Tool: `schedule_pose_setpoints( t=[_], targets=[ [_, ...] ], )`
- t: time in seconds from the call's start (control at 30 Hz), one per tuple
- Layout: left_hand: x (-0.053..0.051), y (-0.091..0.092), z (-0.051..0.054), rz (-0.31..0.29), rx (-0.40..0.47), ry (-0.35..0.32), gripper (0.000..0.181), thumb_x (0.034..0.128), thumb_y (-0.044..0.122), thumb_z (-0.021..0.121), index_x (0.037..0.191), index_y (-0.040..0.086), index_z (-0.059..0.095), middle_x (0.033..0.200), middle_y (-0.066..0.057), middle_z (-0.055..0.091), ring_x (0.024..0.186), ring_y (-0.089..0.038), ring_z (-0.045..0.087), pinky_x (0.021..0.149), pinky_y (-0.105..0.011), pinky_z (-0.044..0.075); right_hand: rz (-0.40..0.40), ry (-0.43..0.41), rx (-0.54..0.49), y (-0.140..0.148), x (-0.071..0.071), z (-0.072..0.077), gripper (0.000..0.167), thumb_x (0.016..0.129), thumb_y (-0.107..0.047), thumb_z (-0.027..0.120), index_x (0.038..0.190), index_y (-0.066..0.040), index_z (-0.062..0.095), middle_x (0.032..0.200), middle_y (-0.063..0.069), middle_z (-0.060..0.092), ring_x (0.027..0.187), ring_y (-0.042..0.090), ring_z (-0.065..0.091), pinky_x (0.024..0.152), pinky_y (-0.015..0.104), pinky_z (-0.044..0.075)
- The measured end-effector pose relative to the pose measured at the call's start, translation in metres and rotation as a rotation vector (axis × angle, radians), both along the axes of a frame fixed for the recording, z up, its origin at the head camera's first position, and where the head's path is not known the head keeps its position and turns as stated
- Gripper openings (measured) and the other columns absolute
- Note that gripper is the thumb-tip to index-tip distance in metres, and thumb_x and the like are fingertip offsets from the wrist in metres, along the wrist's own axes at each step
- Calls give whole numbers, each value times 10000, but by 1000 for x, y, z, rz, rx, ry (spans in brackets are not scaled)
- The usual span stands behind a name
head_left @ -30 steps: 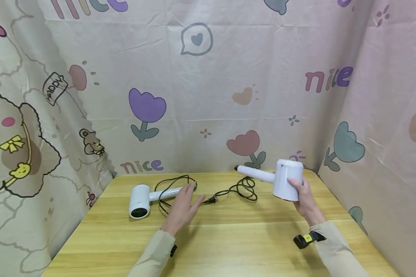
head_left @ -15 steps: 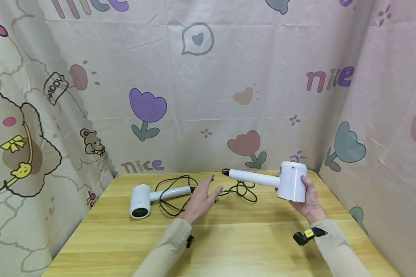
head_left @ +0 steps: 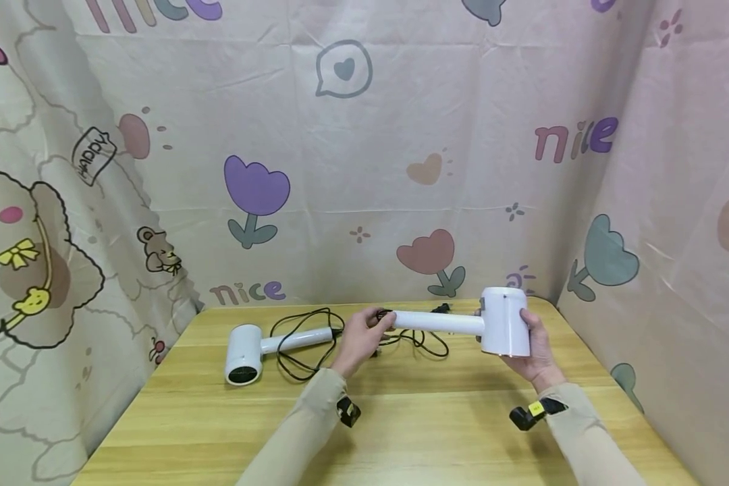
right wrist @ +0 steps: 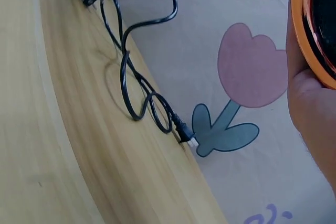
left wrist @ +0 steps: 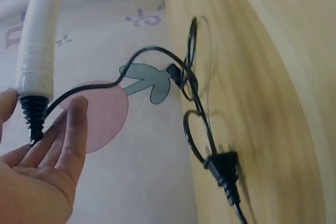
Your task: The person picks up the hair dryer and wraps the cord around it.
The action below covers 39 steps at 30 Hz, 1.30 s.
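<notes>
A white hair dryer (head_left: 440, 322) is held above the table, its handle pointing left and nearly level. My right hand (head_left: 541, 354) grips its barrel-shaped head from the right; an orange rim (right wrist: 304, 40) of the head shows in the right wrist view. At the handle's end, the thumb and fingers of my left hand (head_left: 360, 341) pinch around the black cord sleeve (left wrist: 34, 116). The sleeve's black cord (left wrist: 152, 50) runs down to the table, in loose loops. A second white hair dryer (head_left: 246, 351) lies at the left with its cord (head_left: 291, 368) coiled over the handle.
Below is a wooden table (head_left: 395, 432). One black plug (left wrist: 223, 166) lies near my left hand, and another plug (head_left: 441, 308) lies at the back edge. A patterned curtain (head_left: 352, 169) hangs behind and at both sides.
My left hand has moved right from beside the left hair dryer to the held dryer's handle end and taken hold there. The held dryer's handle has swung toward me and levelled.
</notes>
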<state>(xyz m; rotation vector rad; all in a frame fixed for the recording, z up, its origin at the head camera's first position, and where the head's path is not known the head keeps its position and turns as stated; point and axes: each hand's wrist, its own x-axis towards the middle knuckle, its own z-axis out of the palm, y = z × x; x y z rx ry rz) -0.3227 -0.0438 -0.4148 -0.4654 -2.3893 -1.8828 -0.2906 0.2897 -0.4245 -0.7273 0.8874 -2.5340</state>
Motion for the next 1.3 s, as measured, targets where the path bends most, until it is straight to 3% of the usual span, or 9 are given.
schedule_pose_setpoints(
  t=[0.13, 0.27, 0.4, 0.5, 0.57, 0.7, 0.87, 1.1, 1.3],
  targets=[
    [0, 2, 1, -16, 169, 5, 330, 934, 265, 682, 1146, 12, 667, 1045, -167, 724, 907, -292, 720, 784, -311, 602, -173, -133, 192, -1, -1, 6, 417, 1019, -499, 362, 1342, -239, 404, 1224, 31, 644, 1112, 182, 630, 951, 407, 536],
    [1, 3, 1, 34, 210, 35, 321, 924, 161, 691, 1182, -25, 647, 1086, -213, 697, 910, -269, 715, 800, -307, 598, -362, -292, 488, -6, -3, 14, 525, 988, -587, 401, 1344, -208, 322, 1083, -34, 661, 1000, 135, 664, 907, 359, 559],
    [4, 4, -1, 82, 192, 78, 320, 915, 85, 686, 1209, -33, 642, 1112, -225, 688, 941, -268, 698, 794, -302, 597, -439, -298, 710, -14, -4, 17, 667, 987, -495, 506, 1435, -64, 264, 989, -46, 670, 917, 131, 674, 854, 309, 568],
    [6, 4, -3, 54, 131, 107, 310, 906, 66, 690, 1204, -15, 659, 1138, -210, 692, 998, -286, 679, 796, -254, 583, -503, -267, 808, -19, -3, 17, 725, 976, -416, 569, 1475, -18, 223, 949, -53, 670, 871, 136, 679, 812, 311, 577],
    [9, 3, -2, 23, 108, 99, 300, 898, 88, 707, 1187, 13, 678, 1140, -177, 702, 1003, -249, 674, 780, -208, 566, -546, -255, 837, -22, -2, 18, 734, 966, -398, 590, 1479, -22, 225, 936, -58, 667, 849, 137, 682, 786, 316, 581],
    [7, 0, -1, -36, 269, -7, 352, 859, 124, 758, 1185, 21, 676, 1139, -167, 705, 992, -170, 678, 810, -210, 559, -599, -207, 833, -27, -2, 22, 670, 967, -368, 587, 1447, -26, 267, 920, -75, 661, 829, 113, 677, 746, 300, 583],
    [2, 0, -1, -128, 404, -140, 424, 920, 248, 698, 1247, -12, 630, 1216, -150, 665, 1089, -180, 649, 1025, -334, 493, -614, -190, 745, -27, -3, 25, 463, 976, -326, 564, 1317, -87, 362, 904, -88, 670, 831, 91, 674, 731, 292, 587],
    [-1, 6, -10, -216, 302, -171, 643, 964, 569, 503, 1263, 4, 569, 1236, -220, 648, 1273, -346, 553, 1196, -477, 267, -694, -140, 712, -29, -4, 24, 390, 972, -292, 570, 1266, -119, 382, 910, -92, 657, 819, 86, 667, 704, 285, 586],
    [1, 16, -11, -140, 47, -19, 379, 1035, 343, 484, 1244, 51, 607, 1006, -217, 684, 1046, -352, 662, 1020, -473, 474, -813, -47, 754, -27, -7, 32, 431, 964, -261, 601, 1298, -100, 383, 957, -80, 612, 815, 86, 660, 682, 310, 594]
  ],
)
